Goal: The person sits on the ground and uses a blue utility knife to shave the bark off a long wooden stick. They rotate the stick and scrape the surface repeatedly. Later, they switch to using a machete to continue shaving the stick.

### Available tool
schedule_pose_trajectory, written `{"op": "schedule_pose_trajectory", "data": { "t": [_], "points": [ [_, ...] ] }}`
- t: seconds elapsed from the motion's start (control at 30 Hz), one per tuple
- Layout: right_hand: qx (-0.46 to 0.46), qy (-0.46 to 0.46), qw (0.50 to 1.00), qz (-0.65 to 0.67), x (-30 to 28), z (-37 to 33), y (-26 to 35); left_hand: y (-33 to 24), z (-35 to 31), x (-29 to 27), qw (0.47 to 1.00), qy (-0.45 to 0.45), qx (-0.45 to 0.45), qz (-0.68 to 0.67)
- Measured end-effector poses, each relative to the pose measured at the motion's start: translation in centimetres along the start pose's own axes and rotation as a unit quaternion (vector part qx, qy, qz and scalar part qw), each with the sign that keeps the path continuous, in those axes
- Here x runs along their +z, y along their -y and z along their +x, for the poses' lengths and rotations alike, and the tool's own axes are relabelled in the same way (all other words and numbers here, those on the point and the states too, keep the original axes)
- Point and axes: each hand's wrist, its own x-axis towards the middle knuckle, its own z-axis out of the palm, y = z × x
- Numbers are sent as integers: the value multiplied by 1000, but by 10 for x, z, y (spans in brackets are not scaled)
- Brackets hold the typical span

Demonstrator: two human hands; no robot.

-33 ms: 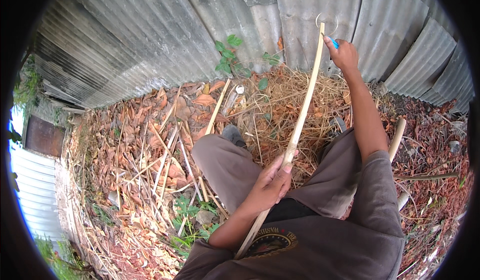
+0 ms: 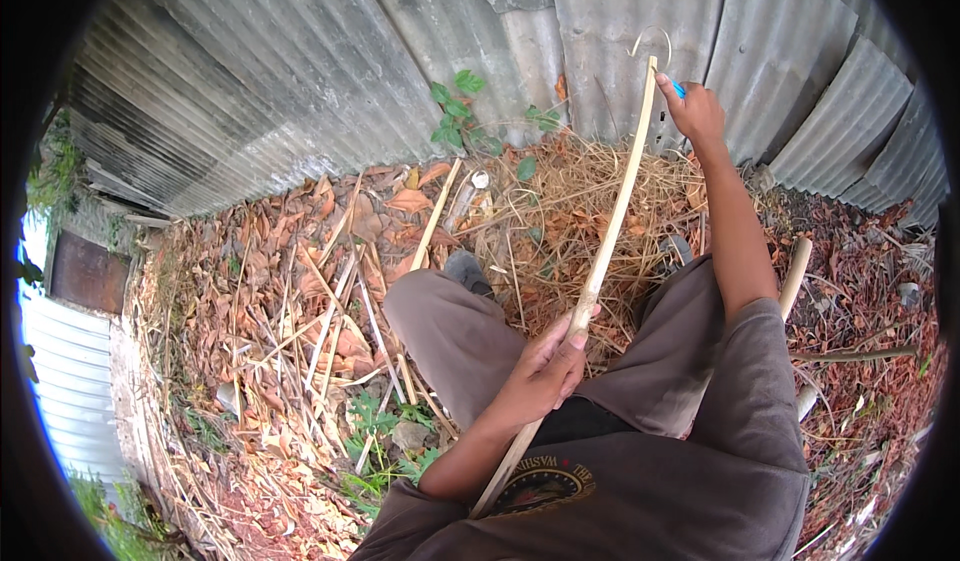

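Note:
A long pale wooden strip, perhaps split bamboo, slants from my lap up toward the metal fence. My left hand is closed around its lower part, thumb on top, and the butt end rests against my shirt. At the far tip my right hand grips a blue-handled knife, its thumb close to the strip's edge. The blade is too small to make out. A thin curled shaving stands up from the strip's tip.
A corrugated metal fence rises just beyond the strip's tip. Dry leaves and cut strips litter the ground at left, straw ahead. A thick pale stick lies by my right side.
The strip's far tip has shifted slightly right and nearer to me, and my right hand with the knife has moved the same way. The curled shaving has changed shape a little.

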Motion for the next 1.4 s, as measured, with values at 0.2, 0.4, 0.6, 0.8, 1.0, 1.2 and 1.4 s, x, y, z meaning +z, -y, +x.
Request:
{"op": "schedule_pose_trajectory", "data": {
  "t": [0.2, 0.4, 0.6, 0.8, 1.0, 1.2, 1.4],
  "points": [
    [331, -15, 937, 111, 47, 25, -209, 15, -43, 18, 995, 91, -33, 36],
    [186, 206, 953, 120, 30, 7, -134, 26, -30, -19, 995, -42, -50, -72],
    [-57, 218, 965, 134, -48, -63, 28, -3, 1, -29, 992, -69, 41, -101],
    [-257, 228, 935, 88, -46, -145, 104, -16, 14, -27, 987, -81, 76, -120],
    [-328, 145, 931, 61, -31, -155, 109, -19, 7, -24, 991, -102, 81, -20],
    [-236, 123, 963, 47, -8, -115, 92, -17, 6, -16, 993, -100, 53, 42],
    [-257, 25, 966, 15, 6, -103, 87, -9, 4, -19, 995, -81, 53, 23]
  ]
}}
